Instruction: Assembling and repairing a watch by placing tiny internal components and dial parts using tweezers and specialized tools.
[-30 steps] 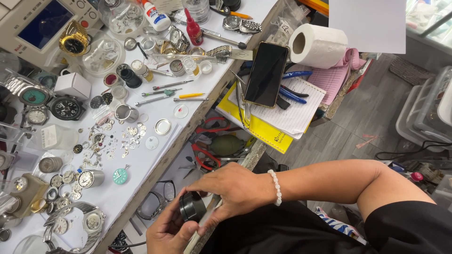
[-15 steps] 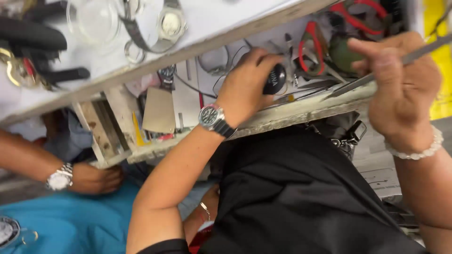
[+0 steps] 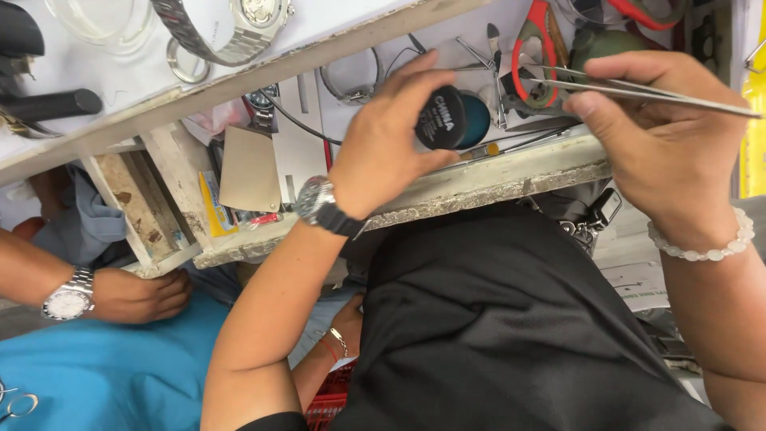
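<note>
My left hand (image 3: pixel 391 136) grips a small round black lid or tin (image 3: pixel 441 118) above an open drawer, with a teal disc (image 3: pixel 477 120) showing just behind it. A dark wristwatch (image 3: pixel 319 203) sits on that wrist. My right hand (image 3: pixel 654 136) pinches long metal tweezers (image 3: pixel 638 90) whose tips point left towards the black tin. A white bead bracelet (image 3: pixel 702 243) circles the right wrist. Both hands hover over the drawer's worn front edge (image 3: pixel 479 179).
The drawer holds red-handled pliers (image 3: pixel 531 40), wires, metal plates (image 3: pixel 249 169) and small tools. A steel watch (image 3: pixel 231 20) and a glass dish (image 3: pixel 92 20) lie on the white bench top. Another person's arm with a silver watch (image 3: pixel 70 299) rests at the left.
The camera has swung from the bench top down to the drawer. My right hand now holds the tweezers closer to the black tin in my left hand.
</note>
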